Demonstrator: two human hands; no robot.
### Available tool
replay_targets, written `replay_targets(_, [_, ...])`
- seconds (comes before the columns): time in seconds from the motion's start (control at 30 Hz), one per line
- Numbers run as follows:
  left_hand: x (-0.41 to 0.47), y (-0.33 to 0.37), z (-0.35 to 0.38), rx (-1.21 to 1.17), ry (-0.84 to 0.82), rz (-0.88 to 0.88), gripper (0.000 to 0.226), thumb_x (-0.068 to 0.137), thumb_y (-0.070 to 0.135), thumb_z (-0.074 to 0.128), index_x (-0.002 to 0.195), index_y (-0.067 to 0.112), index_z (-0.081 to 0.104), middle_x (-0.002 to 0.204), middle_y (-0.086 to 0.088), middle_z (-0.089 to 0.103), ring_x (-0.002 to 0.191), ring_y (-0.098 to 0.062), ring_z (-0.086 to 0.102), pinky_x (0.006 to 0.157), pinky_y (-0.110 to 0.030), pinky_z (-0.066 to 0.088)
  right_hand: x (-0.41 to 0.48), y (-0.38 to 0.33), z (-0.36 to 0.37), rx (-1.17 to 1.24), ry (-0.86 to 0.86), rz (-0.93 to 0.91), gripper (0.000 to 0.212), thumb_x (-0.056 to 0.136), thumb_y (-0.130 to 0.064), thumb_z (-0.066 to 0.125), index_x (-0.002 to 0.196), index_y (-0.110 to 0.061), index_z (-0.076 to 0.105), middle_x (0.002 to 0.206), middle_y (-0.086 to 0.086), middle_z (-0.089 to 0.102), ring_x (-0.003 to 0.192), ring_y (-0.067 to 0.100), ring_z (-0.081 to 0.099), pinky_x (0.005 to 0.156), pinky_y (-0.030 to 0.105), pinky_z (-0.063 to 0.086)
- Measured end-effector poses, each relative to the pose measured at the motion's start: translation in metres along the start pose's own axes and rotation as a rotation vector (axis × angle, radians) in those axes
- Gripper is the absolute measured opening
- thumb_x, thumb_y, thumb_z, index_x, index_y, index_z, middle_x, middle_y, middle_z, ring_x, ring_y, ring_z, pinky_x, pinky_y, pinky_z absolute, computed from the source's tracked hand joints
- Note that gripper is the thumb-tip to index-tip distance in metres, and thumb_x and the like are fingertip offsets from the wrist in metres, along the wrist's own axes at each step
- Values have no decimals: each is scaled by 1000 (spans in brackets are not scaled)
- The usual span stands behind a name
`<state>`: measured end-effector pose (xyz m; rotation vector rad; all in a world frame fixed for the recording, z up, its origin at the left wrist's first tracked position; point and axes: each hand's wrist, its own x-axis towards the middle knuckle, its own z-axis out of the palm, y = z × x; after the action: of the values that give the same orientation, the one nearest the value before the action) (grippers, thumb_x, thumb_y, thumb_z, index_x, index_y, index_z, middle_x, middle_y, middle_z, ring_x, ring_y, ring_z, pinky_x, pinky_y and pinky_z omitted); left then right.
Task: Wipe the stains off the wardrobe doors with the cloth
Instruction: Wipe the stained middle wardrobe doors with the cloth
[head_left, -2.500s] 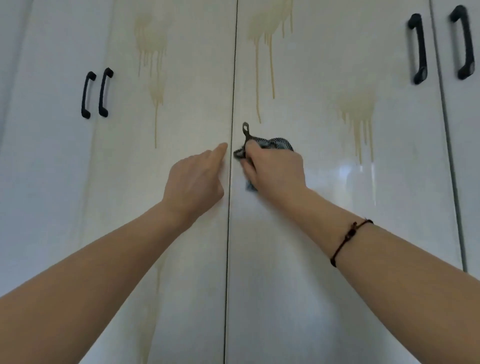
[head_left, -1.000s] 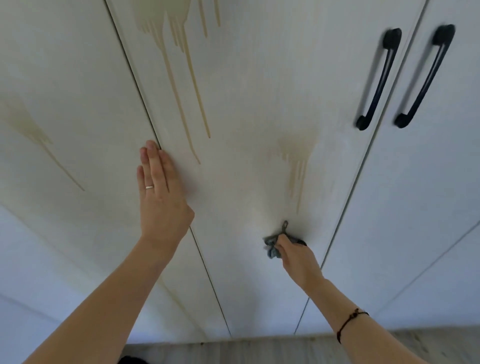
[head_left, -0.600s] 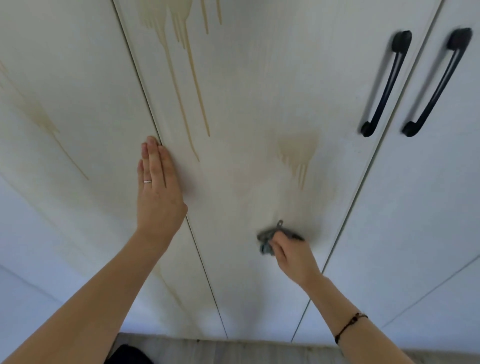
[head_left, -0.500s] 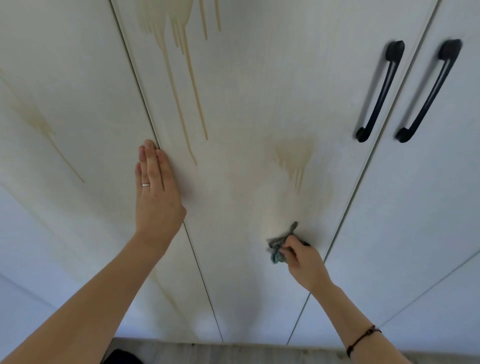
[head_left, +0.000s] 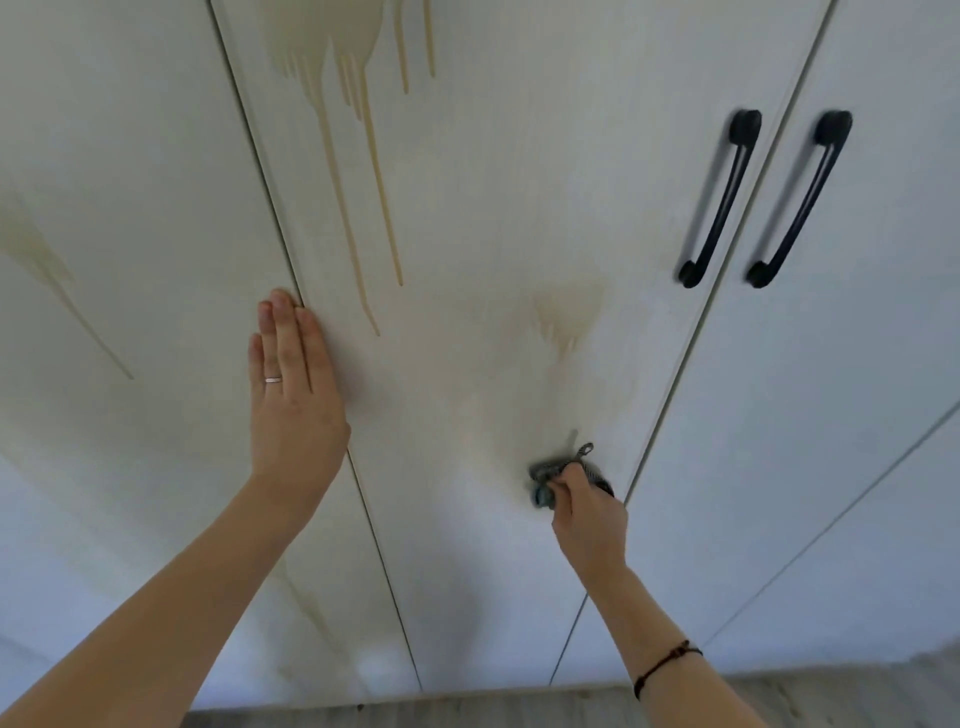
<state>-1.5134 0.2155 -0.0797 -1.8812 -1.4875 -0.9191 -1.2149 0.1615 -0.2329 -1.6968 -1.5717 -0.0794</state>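
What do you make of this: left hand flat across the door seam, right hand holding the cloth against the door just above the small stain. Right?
Not quite. The head view shows the right hand holding the cloth against the door below the small stain, not above it. The left hand does lie flat across the door seam.

Home bedroom, tall white wardrobe doors (head_left: 519, 182), black handles (head_left: 719, 200), wood-look floor (head_left: 467, 709)

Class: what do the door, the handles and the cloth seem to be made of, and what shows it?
Door: probably laminated board, pale satin with faint grain. Handles: likely matt black metal, rigid bars. Cloth: soft fabric, bunched in the right hand.
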Motion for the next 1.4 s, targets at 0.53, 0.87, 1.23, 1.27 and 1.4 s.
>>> replay_targets(0.53, [1, 11, 10, 4, 45, -68, 73, 83, -24, 35, 150, -19, 6, 156, -41, 5, 149, -50, 0, 122, -57, 14, -8, 50, -19, 67, 35, 316, 34, 94, -3, 60, 80, -29, 42, 64, -10, 54, 57, 22, 59, 47, 24, 33])
replay_targets(0.87, [-1, 13, 15, 7, 72, -90, 75, 81, -26, 36, 149, -19, 5, 155, -41, 6, 149, -51, 2, 120, -58, 18, 103, -17, -80, 285, 640, 131, 18, 96, -28, 58, 85, -14, 57, 74, -6, 63, 68, 7, 53, 60, 21, 43])
replay_targets(1.23, [0, 13, 14, -3, 66, -84, 72, 83, -26, 35, 148, -21, 5, 156, -41, 4, 149, -50, 0, 121, -60, 16, 166, -52, -140, 460, 892, 115, 10, 97, -25, 58, 88, -19, 58, 64, -15, 54, 61, 10, 55, 62, 27, 45])
replay_targets(1.27, [0, 13, 15, -12, 67, -86, 73, 82, -27, 36, 148, -21, 6, 155, -42, 5, 149, -51, 0, 121, -60, 16, 163, -51, -137, 427, 890, 97, 11, 97, -23, 59, 89, -16, 60, 66, -12, 57, 63, 11, 56, 63, 24, 45])
replay_targets(1.4, [2, 16, 15, -16, 74, -92, 74, 81, -27, 36, 148, -21, 6, 156, -41, 5, 149, -50, -1, 121, -60, 15, 96, -15, -78, 342, 612, 20, 16, 96, -25, 58, 87, -15, 65, 75, -5, 66, 69, 4, 59, 62, 23, 53])
